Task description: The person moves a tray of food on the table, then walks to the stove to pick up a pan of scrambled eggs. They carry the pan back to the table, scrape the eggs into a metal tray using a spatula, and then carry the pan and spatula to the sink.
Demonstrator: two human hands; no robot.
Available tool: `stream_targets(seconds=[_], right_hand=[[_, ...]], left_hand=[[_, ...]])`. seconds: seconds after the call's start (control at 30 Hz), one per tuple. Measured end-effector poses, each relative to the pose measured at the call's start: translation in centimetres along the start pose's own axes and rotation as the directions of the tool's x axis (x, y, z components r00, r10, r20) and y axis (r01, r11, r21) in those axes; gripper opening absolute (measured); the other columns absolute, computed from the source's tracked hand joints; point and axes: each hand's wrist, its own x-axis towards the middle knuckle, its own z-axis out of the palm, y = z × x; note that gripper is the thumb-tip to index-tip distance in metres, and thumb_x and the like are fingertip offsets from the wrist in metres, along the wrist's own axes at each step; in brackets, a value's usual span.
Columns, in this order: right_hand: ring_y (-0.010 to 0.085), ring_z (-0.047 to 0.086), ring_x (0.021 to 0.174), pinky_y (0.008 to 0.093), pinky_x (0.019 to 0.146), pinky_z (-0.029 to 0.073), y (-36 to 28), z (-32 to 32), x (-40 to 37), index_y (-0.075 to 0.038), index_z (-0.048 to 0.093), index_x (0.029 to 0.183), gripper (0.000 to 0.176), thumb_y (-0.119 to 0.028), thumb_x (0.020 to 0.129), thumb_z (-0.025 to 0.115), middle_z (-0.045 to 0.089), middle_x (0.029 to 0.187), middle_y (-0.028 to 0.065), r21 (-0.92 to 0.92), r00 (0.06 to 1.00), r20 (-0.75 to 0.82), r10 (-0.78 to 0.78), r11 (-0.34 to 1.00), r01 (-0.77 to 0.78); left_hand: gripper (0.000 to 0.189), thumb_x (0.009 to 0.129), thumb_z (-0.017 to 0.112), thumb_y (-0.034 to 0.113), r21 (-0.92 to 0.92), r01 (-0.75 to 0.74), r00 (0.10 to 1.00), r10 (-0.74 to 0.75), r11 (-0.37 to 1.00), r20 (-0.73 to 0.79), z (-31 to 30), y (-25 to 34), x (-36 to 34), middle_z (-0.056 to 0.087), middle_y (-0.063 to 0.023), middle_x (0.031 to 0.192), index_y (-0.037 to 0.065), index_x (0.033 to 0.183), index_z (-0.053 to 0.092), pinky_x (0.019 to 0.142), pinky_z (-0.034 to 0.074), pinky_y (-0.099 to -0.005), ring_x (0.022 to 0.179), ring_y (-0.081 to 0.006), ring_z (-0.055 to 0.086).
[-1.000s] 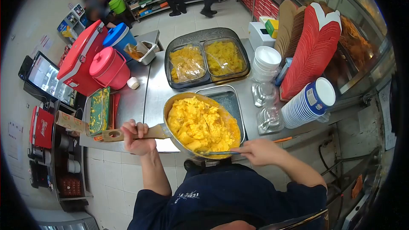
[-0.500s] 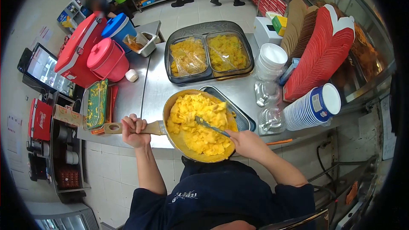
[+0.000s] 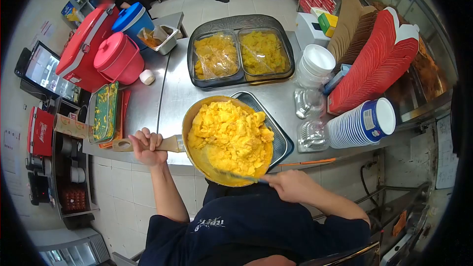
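My left hand point(image 3: 149, 146) is closed round the wooden handle of a frying pan point(image 3: 187, 127). Fluffy scrambled eggs point(image 3: 229, 133) fill much of the pan, heaped toward its far and right sides. With my right hand point(image 3: 290, 185) I grip a spatula point(image 3: 241, 176), its blade down in the pan along the near rim and partly hidden by egg. The pan is held at the counter's front edge, over part of a dark-rimmed mesh tray point(image 3: 282, 153).
A black tray point(image 3: 241, 83) bears two film-covered containers of yellow food. Plastic cups point(image 3: 315, 61), paper cups point(image 3: 357, 127) and red cartons point(image 3: 374, 64) line the right. A glass dish point(image 3: 104, 113), pink bucket point(image 3: 118, 61) and red cooler point(image 3: 88, 44) stand left. People are in the background.
My right hand has drawn the spatula from the middle of the eggs toward me, to the pan's near rim. The pan has shifted slightly left in view, still in my left hand.
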Motion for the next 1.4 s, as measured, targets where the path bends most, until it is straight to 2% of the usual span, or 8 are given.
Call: stream_targets(seconds=[0.1, 0.3, 0.53, 0.77, 0.83, 1.03, 1.2, 1.4], right_hand=[[0.0312, 0.059, 0.062, 0.0435, 0.054, 0.046, 0.8, 1.1, -1.1, -0.012, 0.055, 0.11, 0.033, -0.013, 0.078, 0.046, 0.058, 0.069, 0.014, -0.176, 0.98, 0.109, 0.166, 0.974, -0.146], [0.0296, 0.059, 0.061, 0.0428, 0.053, 0.046, 4.3, 4.1, -1.1, -0.014, 0.055, 0.11, 0.033, -0.015, 0.078, 0.048, 0.059, 0.069, 0.0126, -0.256, 0.961, -0.126, 0.245, 0.928, -0.27], [0.0317, 0.057, 0.059, 0.043, 0.053, 0.045, 0.8, 0.3, -1.0, -0.011, 0.052, 0.112, 0.032, -0.017, 0.081, 0.049, 0.057, 0.064, 0.0145, -0.103, 0.997, 0.028, 0.073, 0.992, -0.069], [0.0317, 0.057, 0.059, 0.0426, 0.053, 0.045, 4.7, 4.4, 0.7, -0.013, 0.05, 0.114, 0.032, -0.014, 0.082, 0.047, 0.057, 0.064, 0.0162, -0.029, 0.985, -0.113, 0.132, 0.99, -0.136], [0.0318, 0.058, 0.061, 0.0427, 0.054, 0.045, 3.4, 4.1, 0.2, -0.013, 0.05, 0.114, 0.033, -0.013, 0.082, 0.046, 0.057, 0.064, 0.017, 0.169, 0.988, -0.154, 0.023, 0.986, 0.003], [0.0318, 0.058, 0.06, 0.0417, 0.054, 0.046, 3.7, 3.9, 1.6, -0.013, 0.049, 0.116, 0.034, -0.013, 0.082, 0.044, 0.057, 0.065, 0.0172, 0.002, 0.99, -0.085, 0.109, 0.994, -0.11], [0.0316, 0.058, 0.057, 0.0415, 0.053, 0.047, -0.9, 4.5, 6.0, -0.01, 0.047, 0.117, 0.041, -0.007, 0.076, 0.045, 0.057, 0.065, 0.0155, -0.02, 0.97, -0.176, -0.169, 0.986, 0.168], [0.0316, 0.058, 0.058, 0.041, 0.054, 0.048, 3.6, 4.6, 6.8, -0.011, 0.049, 0.115, 0.038, -0.01, 0.077, 0.044, 0.056, 0.069, 0.0131, -0.1, 0.966, -0.254, 0.044, 0.992, -0.072]], left_hand=[[0.04, 0.092, 0.033, 0.033, 0.072, 0.024, 1.0, -0.024, 0.997, -0.005, 0.7, -0.1, 0.4, 0.047, -0.0034, 0.067, 0.01, 0.06, 0.035, 0.042, 0.026, -0.0197, 0.038, -0.0051, 0.024], [0.039, 0.092, 0.033, 0.03, 0.159, 0.126, 0.985, -0.143, 0.979, 0.098, 2.8, -0.1, 2.0, 0.047, -0.0046, 0.067, 0.009, 0.06, 0.035, 0.044, 0.026, -0.0202, 0.039, -0.0053, 0.025], [0.039, 0.092, 0.035, 0.03, 0.183, 0.071, 0.997, -0.069, 0.981, -0.018, 2.0, -0.5, 2.9, 0.049, -0.0051, 0.067, 0.009, 0.059, 0.034, 0.041, 0.026, -0.0183, 0.038, -0.0041, 0.024], [0.037, 0.091, 0.036, 0.027, 0.145, 0.089, 0.996, -0.09, 0.985, -0.003, 1.0, -0.2, 2.7, 0.049, -0.006, 0.068, 0.009, 0.059, 0.034, 0.04, 0.024, -0.0182, 0.037, -0.0036, 0.023], [0.037, 0.091, 0.036, 0.026, 0.151, 0.077, 0.997, -0.078, 0.986, -0.001, 1.2, -0.2, 2.7, 0.048, -0.0057, 0.067, 0.009, 0.059, 0.034, 0.04, 0.024, -0.0182, 0.037, -0.0036, 0.022], [0.036, 0.091, 0.036, 0.025, 0.14, 0.099, 0.994, -0.103, 0.985, 0.021, 0.9, -0.1, 2.8, 0.047, -0.0059, 0.067, 0.009, 0.059, 0.034, 0.04, 0.024, -0.0185, 0.037, -0.0039, 0.022], [0.034, 0.091, 0.036, 0.024, 0.153, 0.095, 0.995, -0.095, 0.984, -0.004, 1.8, -0.3, 2.7, 0.047, -0.0063, 0.067, 0.009, 0.06, 0.034, 0.041, 0.025, -0.0187, 0.037, -0.0041, 0.023], [0.034, 0.091, 0.035, 0.022, 0.176, 0.073, 0.996, -0.08, 0.982, 0.035, 1.8, -0.3, 2.3, 0.045, -0.0061, 0.066, 0.008, 0.06, 0.034, 0.04, 0.024, -0.0189, 0.037, -0.0037, 0.023]])
